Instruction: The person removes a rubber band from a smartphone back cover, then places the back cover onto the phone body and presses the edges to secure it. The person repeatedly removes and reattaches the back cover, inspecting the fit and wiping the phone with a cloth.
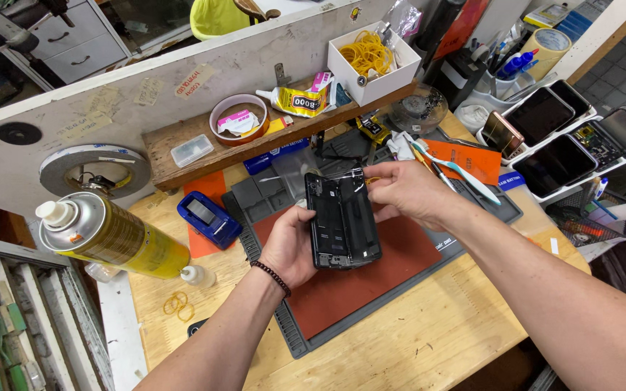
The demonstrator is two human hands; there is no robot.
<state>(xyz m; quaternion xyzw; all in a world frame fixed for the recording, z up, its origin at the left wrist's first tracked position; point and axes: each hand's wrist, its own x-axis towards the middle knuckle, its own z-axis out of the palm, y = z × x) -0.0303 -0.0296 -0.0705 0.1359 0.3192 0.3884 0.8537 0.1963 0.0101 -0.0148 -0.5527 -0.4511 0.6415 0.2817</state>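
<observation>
Your left hand (291,250) grips an opened black phone (342,221) above the red mat (371,279); your right hand (407,192) pinches its top edge. Its insides are exposed, reassembly seemingly remaining.

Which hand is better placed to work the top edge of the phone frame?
Right. The right hand already pinches at the top edge of the phone frame, while the left hand cradles it from below.
</observation>
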